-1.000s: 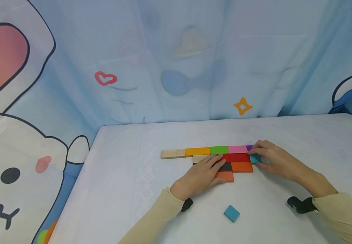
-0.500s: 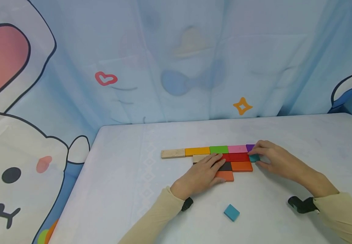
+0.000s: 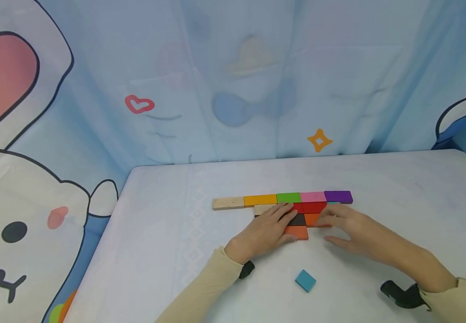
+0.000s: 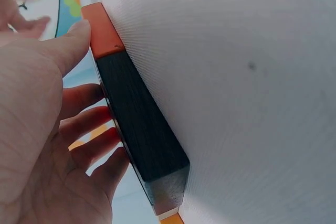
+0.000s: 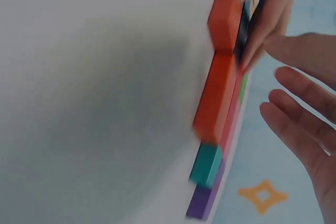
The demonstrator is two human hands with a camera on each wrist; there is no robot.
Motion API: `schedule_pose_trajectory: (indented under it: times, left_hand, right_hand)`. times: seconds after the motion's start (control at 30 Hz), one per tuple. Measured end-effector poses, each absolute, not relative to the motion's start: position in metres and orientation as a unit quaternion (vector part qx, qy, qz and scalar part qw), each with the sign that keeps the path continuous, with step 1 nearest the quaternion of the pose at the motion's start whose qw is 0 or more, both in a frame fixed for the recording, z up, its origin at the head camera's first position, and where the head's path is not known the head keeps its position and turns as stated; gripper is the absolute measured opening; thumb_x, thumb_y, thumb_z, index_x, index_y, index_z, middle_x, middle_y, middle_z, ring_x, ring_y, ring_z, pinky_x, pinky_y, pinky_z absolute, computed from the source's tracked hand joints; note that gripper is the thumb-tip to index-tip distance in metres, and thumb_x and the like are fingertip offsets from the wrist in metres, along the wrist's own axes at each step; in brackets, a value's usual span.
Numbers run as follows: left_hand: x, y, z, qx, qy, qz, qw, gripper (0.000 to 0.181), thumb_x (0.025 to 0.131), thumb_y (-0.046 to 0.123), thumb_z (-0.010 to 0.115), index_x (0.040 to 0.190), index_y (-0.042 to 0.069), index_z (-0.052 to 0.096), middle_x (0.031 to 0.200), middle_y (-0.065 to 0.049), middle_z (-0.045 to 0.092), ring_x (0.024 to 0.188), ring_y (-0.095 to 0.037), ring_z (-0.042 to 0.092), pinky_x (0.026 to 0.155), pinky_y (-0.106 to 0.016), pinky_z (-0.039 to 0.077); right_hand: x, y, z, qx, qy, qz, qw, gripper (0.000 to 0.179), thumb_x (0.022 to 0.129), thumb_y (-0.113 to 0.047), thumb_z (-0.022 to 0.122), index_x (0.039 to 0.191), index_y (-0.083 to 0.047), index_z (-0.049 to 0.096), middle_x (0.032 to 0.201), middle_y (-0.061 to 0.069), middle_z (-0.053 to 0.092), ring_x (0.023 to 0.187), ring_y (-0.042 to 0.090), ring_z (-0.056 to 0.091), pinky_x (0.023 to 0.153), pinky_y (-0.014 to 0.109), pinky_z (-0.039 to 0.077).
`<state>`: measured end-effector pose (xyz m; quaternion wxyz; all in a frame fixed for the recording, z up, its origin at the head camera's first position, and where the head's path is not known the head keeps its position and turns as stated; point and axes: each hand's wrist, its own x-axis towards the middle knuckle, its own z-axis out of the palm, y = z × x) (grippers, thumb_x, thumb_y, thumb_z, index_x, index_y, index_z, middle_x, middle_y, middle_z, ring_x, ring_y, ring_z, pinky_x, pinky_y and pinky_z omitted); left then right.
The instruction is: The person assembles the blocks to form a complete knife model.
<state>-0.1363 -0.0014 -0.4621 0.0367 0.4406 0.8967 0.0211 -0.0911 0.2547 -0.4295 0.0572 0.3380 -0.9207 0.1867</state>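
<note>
Flat wooden blocks lie in stacked rows on the white table. Along the far row run a plain wood block (image 3: pixel 228 203), a yellow block (image 3: pixel 260 200), a green block (image 3: pixel 289 198), a pink block (image 3: pixel 313 197) and a purple block (image 3: pixel 338 197). My left hand (image 3: pixel 264 234) rests over the nearer rows, fingers on red and black blocks (image 4: pixel 139 119), thumb at the near orange block (image 4: pixel 105 32). My right hand (image 3: pixel 363 231) hovers with loose fingers over the right ends, holding nothing. Below it, a teal block (image 5: pixel 206 163) ends the red row, mostly hidden in the head view.
A loose square teal block (image 3: pixel 306 281) lies nearer the front, between the forearms. Behind the table (image 3: pixel 164 188) hangs a blue cartoon curtain (image 3: pixel 257 134). Dark wrist devices show at both sleeves.
My right hand has let go of the teal block at the row's end and moved nearer and slightly left, uncovering the purple block. My left hand stays in place.
</note>
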Motion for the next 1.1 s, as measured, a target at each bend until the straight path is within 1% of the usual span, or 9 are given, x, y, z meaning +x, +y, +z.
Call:
schedule_pose_trajectory:
  times: [0.07, 0.2, 0.27, 0.33, 0.4, 0.57, 0.8, 1.0, 1.1]
  left_hand:
    - [-0.136, -0.002, -0.463, 0.440, 0.897, 0.020, 0.034, 0.068, 0.109, 0.052, 0.049, 0.161, 0.009, 0.042, 0.168, -0.007, 0.036, 0.155, -0.022, 0.032, 0.125, -0.028, 0.021]
    - [-0.134, -0.005, -0.462, 0.441, 0.897, 0.020, 0.029, 0.068, 0.108, 0.051, 0.050, 0.160, 0.009, 0.043, 0.167, -0.008, 0.038, 0.155, -0.023, 0.033, 0.125, -0.028, 0.021]
    - [-0.134, -0.005, -0.462, 0.441, 0.897, 0.024, 0.028, 0.068, 0.108, 0.051, 0.051, 0.160, 0.008, 0.043, 0.167, -0.008, 0.038, 0.154, -0.023, 0.033, 0.125, -0.028, 0.022]
    - [-0.134, -0.006, -0.462, 0.441, 0.897, 0.028, 0.027, 0.068, 0.108, 0.051, 0.051, 0.160, 0.008, 0.043, 0.167, -0.008, 0.038, 0.154, -0.023, 0.033, 0.125, -0.028, 0.022]
    - [-0.135, -0.006, -0.462, 0.441, 0.896, 0.033, 0.025, 0.068, 0.108, 0.051, 0.051, 0.160, 0.008, 0.043, 0.166, -0.009, 0.038, 0.154, -0.023, 0.034, 0.125, -0.028, 0.022]
    - [-0.136, -0.007, -0.463, 0.443, 0.896, 0.032, 0.017, 0.068, 0.108, 0.051, 0.052, 0.160, 0.008, 0.044, 0.166, -0.009, 0.039, 0.154, -0.023, 0.035, 0.125, -0.028, 0.022]
    - [-0.137, -0.004, -0.463, 0.443, 0.895, 0.033, 0.028, 0.069, 0.108, 0.051, 0.052, 0.161, 0.009, 0.041, 0.167, -0.008, 0.037, 0.155, -0.023, 0.033, 0.125, -0.028, 0.022]
    - [-0.137, -0.003, -0.463, 0.441, 0.896, 0.030, 0.030, 0.068, 0.108, 0.051, 0.050, 0.161, 0.009, 0.041, 0.167, -0.008, 0.037, 0.155, -0.023, 0.033, 0.125, -0.027, 0.021]
    - [-0.137, -0.002, -0.463, 0.441, 0.896, 0.028, 0.031, 0.068, 0.109, 0.052, 0.049, 0.161, 0.009, 0.041, 0.167, -0.007, 0.037, 0.155, -0.022, 0.032, 0.125, -0.027, 0.019]
  right_hand:
    - [-0.082, 0.245, -0.429, 0.357, -0.911, 0.205, 0.021, 0.039, 0.075, -0.010, 0.095, 0.110, -0.015, 0.079, 0.111, -0.002, 0.064, 0.102, 0.021, 0.065, 0.081, 0.036, 0.063]
    - [-0.065, 0.228, -0.431, 0.376, -0.887, 0.250, -0.094, 0.038, 0.082, -0.015, 0.091, 0.116, -0.023, 0.077, 0.116, -0.008, 0.062, 0.106, 0.016, 0.062, 0.087, 0.034, 0.061]
    - [-0.057, 0.220, -0.434, 0.384, -0.875, 0.259, -0.139, 0.038, 0.083, -0.016, 0.090, 0.118, -0.026, 0.077, 0.116, -0.012, 0.061, 0.106, 0.012, 0.060, 0.089, 0.032, 0.060]
    - [-0.052, 0.214, -0.437, 0.386, -0.868, 0.261, -0.175, 0.037, 0.084, -0.015, 0.090, 0.117, -0.026, 0.078, 0.114, -0.014, 0.060, 0.104, 0.008, 0.058, 0.089, 0.028, 0.060]
    - [-0.047, 0.209, -0.440, 0.386, -0.865, 0.255, -0.193, 0.036, 0.084, -0.013, 0.089, 0.116, -0.025, 0.078, 0.113, -0.015, 0.060, 0.103, 0.006, 0.057, 0.089, 0.027, 0.059]
    - [-0.045, 0.200, -0.445, 0.389, -0.864, 0.248, -0.200, 0.033, 0.086, -0.009, 0.087, 0.114, -0.023, 0.079, 0.112, -0.016, 0.060, 0.103, 0.005, 0.055, 0.090, 0.027, 0.058]
    - [-0.048, 0.199, -0.449, 0.385, -0.870, 0.232, -0.202, 0.030, 0.086, -0.011, 0.087, 0.115, -0.019, 0.081, 0.108, -0.014, 0.060, 0.100, 0.005, 0.055, 0.091, 0.028, 0.059]
    - [-0.050, 0.208, -0.451, 0.378, -0.880, 0.226, -0.178, 0.032, 0.084, -0.015, 0.090, 0.114, -0.016, 0.080, 0.107, -0.012, 0.060, 0.097, 0.007, 0.057, 0.087, 0.029, 0.060]
    - [-0.051, 0.216, -0.448, 0.366, -0.889, 0.224, -0.158, 0.032, 0.082, -0.015, 0.091, 0.113, -0.016, 0.080, 0.109, -0.011, 0.060, 0.098, 0.009, 0.059, 0.086, 0.031, 0.061]
